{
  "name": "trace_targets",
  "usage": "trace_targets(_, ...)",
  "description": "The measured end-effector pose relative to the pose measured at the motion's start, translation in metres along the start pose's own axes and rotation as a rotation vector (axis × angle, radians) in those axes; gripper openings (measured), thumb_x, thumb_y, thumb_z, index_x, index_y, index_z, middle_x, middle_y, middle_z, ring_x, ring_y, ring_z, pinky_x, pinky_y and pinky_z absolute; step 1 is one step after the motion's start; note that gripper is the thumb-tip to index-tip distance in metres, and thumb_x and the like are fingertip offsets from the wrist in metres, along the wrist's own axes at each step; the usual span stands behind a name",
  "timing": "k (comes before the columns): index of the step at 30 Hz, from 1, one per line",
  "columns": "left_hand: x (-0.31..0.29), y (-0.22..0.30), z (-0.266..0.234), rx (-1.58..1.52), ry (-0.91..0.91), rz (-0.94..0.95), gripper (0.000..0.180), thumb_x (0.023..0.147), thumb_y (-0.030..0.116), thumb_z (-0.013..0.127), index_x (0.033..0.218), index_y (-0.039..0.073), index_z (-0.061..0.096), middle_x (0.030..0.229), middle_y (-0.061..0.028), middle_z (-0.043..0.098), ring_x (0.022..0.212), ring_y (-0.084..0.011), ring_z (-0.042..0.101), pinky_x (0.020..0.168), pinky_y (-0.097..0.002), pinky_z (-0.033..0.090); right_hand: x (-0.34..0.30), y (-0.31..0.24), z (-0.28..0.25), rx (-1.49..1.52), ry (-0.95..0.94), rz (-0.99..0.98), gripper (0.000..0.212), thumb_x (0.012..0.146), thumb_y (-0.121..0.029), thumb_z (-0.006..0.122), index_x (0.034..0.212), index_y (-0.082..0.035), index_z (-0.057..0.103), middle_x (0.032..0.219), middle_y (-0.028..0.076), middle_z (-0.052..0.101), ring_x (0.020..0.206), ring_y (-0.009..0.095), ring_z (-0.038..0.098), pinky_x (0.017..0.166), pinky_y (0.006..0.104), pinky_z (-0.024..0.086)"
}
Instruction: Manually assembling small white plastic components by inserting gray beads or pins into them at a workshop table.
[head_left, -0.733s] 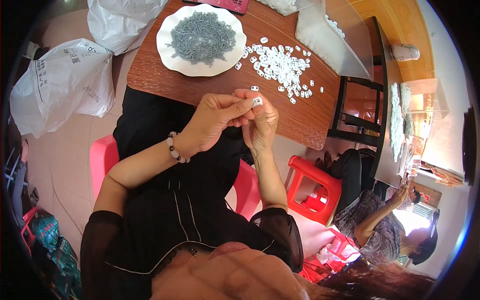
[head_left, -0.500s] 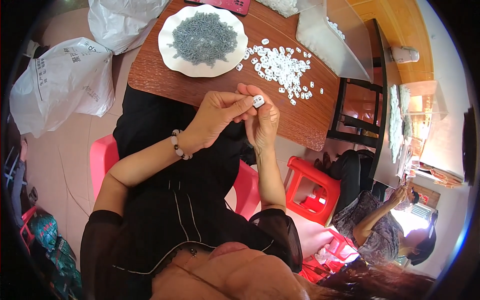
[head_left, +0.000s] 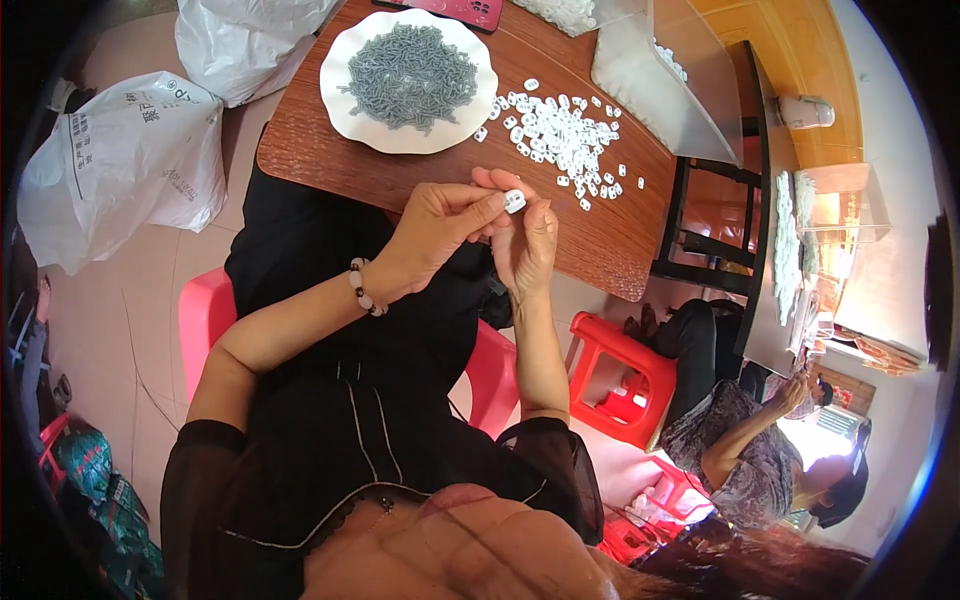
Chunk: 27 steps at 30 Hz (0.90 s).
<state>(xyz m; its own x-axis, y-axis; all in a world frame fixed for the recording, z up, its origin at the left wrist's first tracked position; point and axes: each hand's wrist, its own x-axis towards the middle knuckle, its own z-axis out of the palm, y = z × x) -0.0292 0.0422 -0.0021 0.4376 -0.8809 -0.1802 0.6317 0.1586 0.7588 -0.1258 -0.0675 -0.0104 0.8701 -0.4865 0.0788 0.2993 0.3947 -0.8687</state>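
My left hand (head_left: 432,235) pinches a small white plastic piece with dark holes (head_left: 515,201) between thumb and fingertips, just past the table's near edge. Close against it, my right hand (head_left: 528,245) has its fingers curled and its thumb bent in beside the piece. Whatever lies between those right fingertips is too small or hidden to make out. Beyond my hands, many similar white pieces (head_left: 570,140) lie in a loose pile on the brown table (head_left: 400,180). To their left stands a white scalloped plate (head_left: 345,125) heaped with small grey screw-like parts (head_left: 412,78).
White sacks (head_left: 130,165) stand on the floor at the left. A clear-sided bin (head_left: 650,85) sits at the table's far right. Right of me are a red stool (head_left: 625,375) and another person (head_left: 745,450) seated at a dark table. A pink phone (head_left: 470,12) lies behind the plate.
The white piece has turned slightly in my left fingertips. My right thumb has shifted a little away from it. Both hands stay in nearly the same place.
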Motion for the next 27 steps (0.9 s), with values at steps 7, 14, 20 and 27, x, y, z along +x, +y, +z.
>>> trace_targets(7,0.002,-0.002,-0.005,-0.018,-0.021,-0.028,0.024,0.094,0.025,0.062,0.095,0.003,0.07,0.081,0.0,0.067,0.069,-0.0036,0.053,0.062,-0.0178,0.04,0.001,-0.002,0.002,0.001,-0.016,0.014,0.068,0.097,-0.051,0.043,0.124,0.011,0.051,0.124,0.025,0.056,0.085,0.021,0.06,0.071,0.034,0.053)
trace_targets(14,0.004,-0.001,-0.003,0.034,-0.001,-0.002,0.023,0.094,0.023,0.062,0.096,0.002,0.07,0.078,0.0015,0.064,0.068,-0.0026,0.052,0.06,-0.0169,0.039,0.001,-0.009,0.002,-0.145,0.015,-0.036,0.063,0.098,-0.047,0.043,0.123,0.011,0.052,0.121,0.024,0.058,0.093,0.022,0.062,0.077,0.0329,0.052)
trace_targets(20,0.008,0.0,-0.005,0.087,0.03,0.023,0.02,0.094,0.019,0.061,0.094,0.001,0.07,0.076,0.0021,0.063,0.068,-0.0019,0.052,0.06,-0.0168,0.041,0.006,-0.019,-0.011,-0.78,-0.041,-0.361,0.033,0.092,-0.016,0.059,0.117,0.006,0.061,0.118,0.019,0.062,0.089,0.018,0.065,0.077,0.0263,0.051)
trace_targets(27,0.009,0.0,-0.005,0.112,0.035,0.027,0.019,0.093,0.019,0.062,0.092,0.002,0.07,0.076,0.0024,0.063,0.067,-0.0017,0.052,0.059,-0.0169,0.041,-0.001,-0.023,-0.002,-0.828,0.064,-0.227,0.028,0.086,0.003,0.062,0.114,0.002,0.065,0.11,0.014,0.068,0.087,0.012,0.064,0.078,0.0244,0.05)
